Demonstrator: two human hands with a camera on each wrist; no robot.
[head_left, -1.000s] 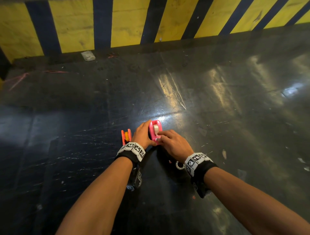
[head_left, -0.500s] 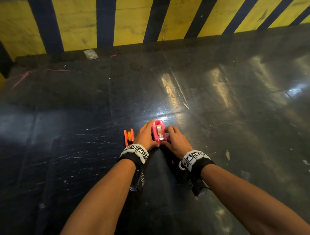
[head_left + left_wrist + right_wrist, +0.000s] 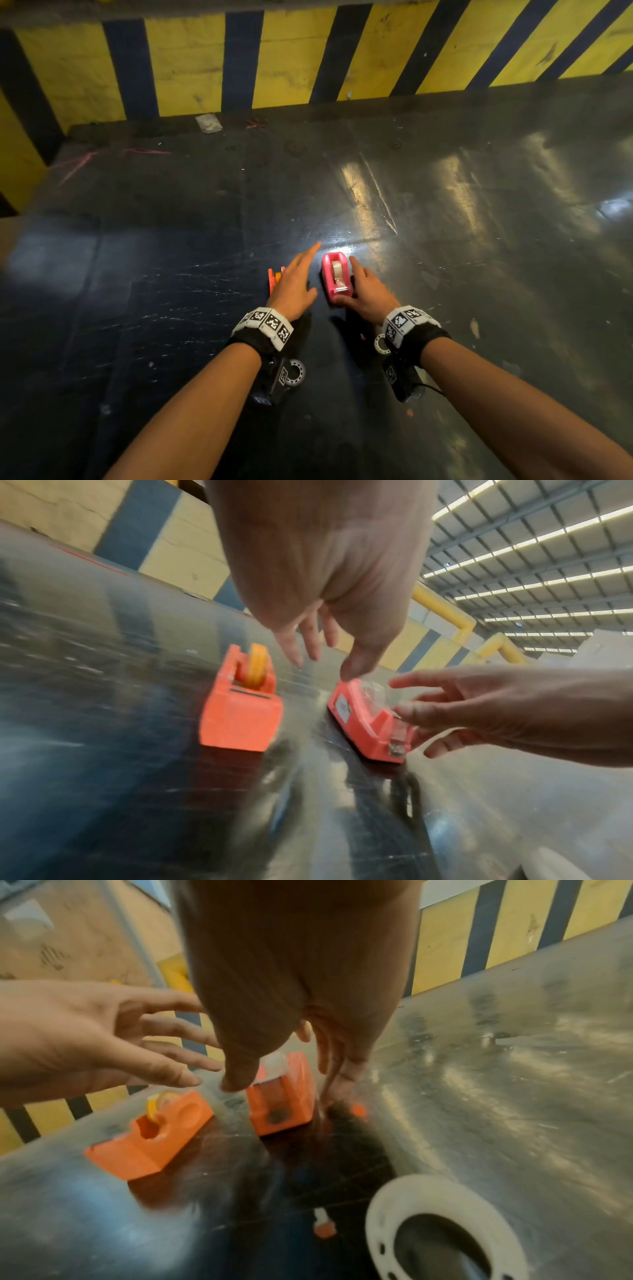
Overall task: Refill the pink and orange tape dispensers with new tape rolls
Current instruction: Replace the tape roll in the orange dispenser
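The pink dispenser [image 3: 337,277] stands on the dark table with a pale tape roll [image 3: 336,268] seated in it. My right hand [image 3: 364,291] brackets it, thumb at its near cutter end and straight fingers along its right side. The left hand [image 3: 295,282] hovers just left of it with fingers straight and spread, holding nothing. That hand partly hides the orange dispenser [image 3: 275,278]. In the left wrist view the orange dispenser [image 3: 240,715] carries a yellow roll [image 3: 257,666]. In the right wrist view my thumb and fingers straddle the pink dispenser [image 3: 281,1104].
A white ring-shaped empty spool [image 3: 441,1229] lies under my right wrist, and a similar ring [image 3: 295,372] shows by the left wrist. A small orange pin [image 3: 323,1229] lies near the spool. A yellow and dark striped wall [image 3: 291,61] borders the table's far edge.
My left hand has come off the pink dispenser, straightened its fingers and shifted left above the orange one. My right hand has slid to the dispenser's near right end.
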